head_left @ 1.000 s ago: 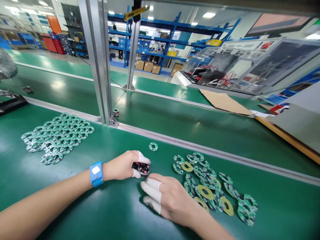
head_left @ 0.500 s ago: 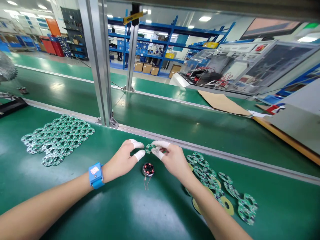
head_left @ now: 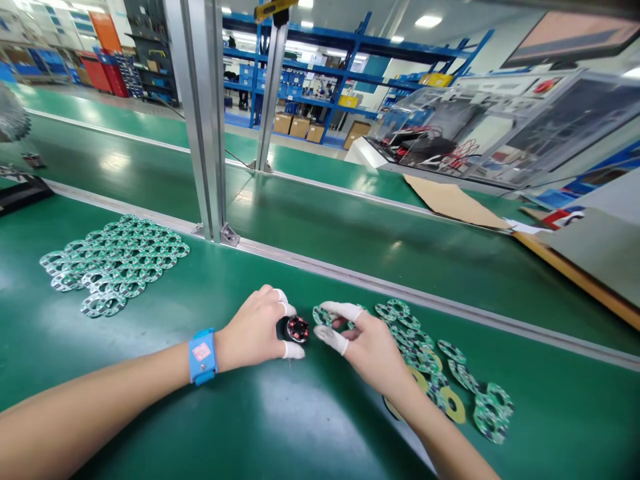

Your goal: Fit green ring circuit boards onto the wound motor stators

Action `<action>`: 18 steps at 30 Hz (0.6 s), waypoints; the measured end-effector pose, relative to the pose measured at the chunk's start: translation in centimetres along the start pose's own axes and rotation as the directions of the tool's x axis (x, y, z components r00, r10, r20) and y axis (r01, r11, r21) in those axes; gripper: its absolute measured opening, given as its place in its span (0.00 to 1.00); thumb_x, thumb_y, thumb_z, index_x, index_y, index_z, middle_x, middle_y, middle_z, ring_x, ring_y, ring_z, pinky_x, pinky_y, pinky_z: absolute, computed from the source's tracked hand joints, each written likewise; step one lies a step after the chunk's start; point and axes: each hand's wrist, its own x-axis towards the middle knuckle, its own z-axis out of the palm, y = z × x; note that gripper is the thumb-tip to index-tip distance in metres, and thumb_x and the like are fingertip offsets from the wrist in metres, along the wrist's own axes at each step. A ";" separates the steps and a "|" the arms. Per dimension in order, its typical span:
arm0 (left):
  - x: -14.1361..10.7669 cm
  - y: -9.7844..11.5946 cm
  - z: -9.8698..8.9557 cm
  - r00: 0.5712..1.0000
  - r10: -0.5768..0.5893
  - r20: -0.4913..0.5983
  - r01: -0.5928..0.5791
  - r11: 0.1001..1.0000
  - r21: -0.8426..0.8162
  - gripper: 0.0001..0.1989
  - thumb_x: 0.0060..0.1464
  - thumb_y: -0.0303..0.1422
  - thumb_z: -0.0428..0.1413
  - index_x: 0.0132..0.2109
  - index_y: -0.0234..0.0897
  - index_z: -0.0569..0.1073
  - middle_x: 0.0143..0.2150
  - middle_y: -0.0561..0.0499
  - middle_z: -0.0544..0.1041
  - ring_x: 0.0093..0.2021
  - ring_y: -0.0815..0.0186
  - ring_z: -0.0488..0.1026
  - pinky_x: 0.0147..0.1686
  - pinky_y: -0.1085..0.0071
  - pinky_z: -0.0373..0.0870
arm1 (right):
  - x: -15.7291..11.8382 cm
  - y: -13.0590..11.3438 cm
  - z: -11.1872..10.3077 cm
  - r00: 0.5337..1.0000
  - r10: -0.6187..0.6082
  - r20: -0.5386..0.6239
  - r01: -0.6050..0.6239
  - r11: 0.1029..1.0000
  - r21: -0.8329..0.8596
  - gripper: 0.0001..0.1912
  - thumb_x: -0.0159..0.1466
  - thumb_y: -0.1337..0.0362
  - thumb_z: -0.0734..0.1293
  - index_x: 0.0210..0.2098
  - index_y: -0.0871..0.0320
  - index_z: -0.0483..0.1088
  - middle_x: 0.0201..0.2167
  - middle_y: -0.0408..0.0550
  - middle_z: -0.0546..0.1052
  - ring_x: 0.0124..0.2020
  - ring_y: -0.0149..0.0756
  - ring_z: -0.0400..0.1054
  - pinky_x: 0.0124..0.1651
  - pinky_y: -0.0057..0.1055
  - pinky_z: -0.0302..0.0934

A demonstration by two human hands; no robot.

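Note:
My left hand (head_left: pixel 265 327), with white finger cots and a blue wrist strap (head_left: pixel 203 357), is around a small motor stator (head_left: pixel 298 329) with copper windings standing on the green bench. Its thumb and fingers are spread to either side of the stator; firm contact cannot be made out. Just to the right, my right hand (head_left: pixel 355 333), also in white finger cots, pinches a green ring-shaped circuit board (head_left: pixel 321 315) between thumb and fingers. More green board shows behind these fingers, partly hidden.
Overlapping ring boards (head_left: pixel 120 257) lie in rows at the left. Loose ring boards (head_left: pixel 493 413) and yellow rings (head_left: pixel 453 405) are scattered at the right. An aluminium post (head_left: pixel 200 120) and a low rail (head_left: pixel 320 267) stand beyond my hands.
My left hand has come down from beside the board to around the stator. The right hand has moved right and slightly down with the board. The view has tilted slightly.

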 end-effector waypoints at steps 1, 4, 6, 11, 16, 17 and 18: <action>0.0 -0.2 0.3 1.000 0.012 0.021 -0.013 0.999 0.037 0.22 0.38 0.46 0.64 0.37 0.36 0.74 0.36 0.49 0.70 0.39 0.60 0.63 0.38 0.66 0.61 | -0.2 0.3 0.3 0.999 -0.010 0.039 0.007 0.997 0.072 0.16 0.54 0.56 0.67 0.39 0.58 0.74 0.28 0.47 0.74 0.23 0.34 0.67 0.24 0.29 0.64; 0.1 -0.5 1.0 1.000 0.021 0.020 -0.022 0.994 0.105 0.19 0.44 0.48 0.60 0.34 0.35 0.73 0.33 0.49 0.70 0.37 0.61 0.63 0.36 0.67 0.60 | -0.7 0.6 1.4 0.991 -0.127 0.036 0.121 0.984 0.130 0.16 0.54 0.58 0.68 0.40 0.57 0.73 0.36 0.51 0.76 0.34 0.39 0.70 0.30 0.31 0.68; 0.1 -0.5 1.1 1.000 0.008 0.008 -0.009 0.991 0.131 0.20 0.45 0.49 0.58 0.33 0.34 0.73 0.32 0.49 0.70 0.36 0.61 0.63 0.35 0.67 0.60 | -0.8 0.5 2.1 0.977 -0.214 -0.015 0.215 0.976 0.038 0.16 0.54 0.60 0.68 0.42 0.57 0.73 0.39 0.53 0.76 0.39 0.42 0.70 0.35 0.34 0.69; -0.1 -0.2 1.3 1.000 -0.005 -0.005 0.005 0.985 0.173 0.21 0.46 0.50 0.57 0.32 0.34 0.72 0.31 0.48 0.70 0.35 0.61 0.63 0.34 0.66 0.59 | -0.9 0.7 2.5 0.932 -0.357 -0.055 0.341 0.921 -0.189 0.16 0.56 0.64 0.67 0.45 0.56 0.72 0.40 0.52 0.77 0.42 0.43 0.70 0.42 0.39 0.68; 0.0 -0.3 1.4 1.000 -0.011 -0.005 0.011 0.980 0.200 0.19 0.46 0.48 0.58 0.33 0.34 0.72 0.32 0.48 0.70 0.36 0.61 0.63 0.33 0.65 0.59 | -1.1 0.8 2.3 0.911 -0.407 -0.059 0.377 0.884 -0.276 0.17 0.55 0.65 0.68 0.45 0.58 0.72 0.39 0.52 0.77 0.40 0.43 0.70 0.39 0.37 0.69; 0.0 -0.3 1.4 1.000 -0.012 -0.003 0.012 0.980 0.198 0.19 0.47 0.48 0.58 0.33 0.34 0.72 0.32 0.48 0.70 0.35 0.61 0.63 0.33 0.65 0.59 | -1.1 0.7 2.3 0.907 -0.417 -0.060 0.385 0.877 -0.287 0.17 0.55 0.66 0.69 0.44 0.59 0.72 0.39 0.53 0.77 0.40 0.43 0.70 0.38 0.37 0.69; 0.0 -0.2 1.4 1.000 -0.013 -0.003 0.013 0.981 0.195 0.19 0.47 0.48 0.57 0.32 0.34 0.72 0.32 0.48 0.70 0.35 0.61 0.63 0.33 0.65 0.59 | -1.1 0.7 2.3 0.902 -0.427 -0.062 0.392 0.871 -0.297 0.17 0.54 0.66 0.69 0.44 0.60 0.72 0.38 0.53 0.77 0.39 0.44 0.70 0.38 0.37 0.69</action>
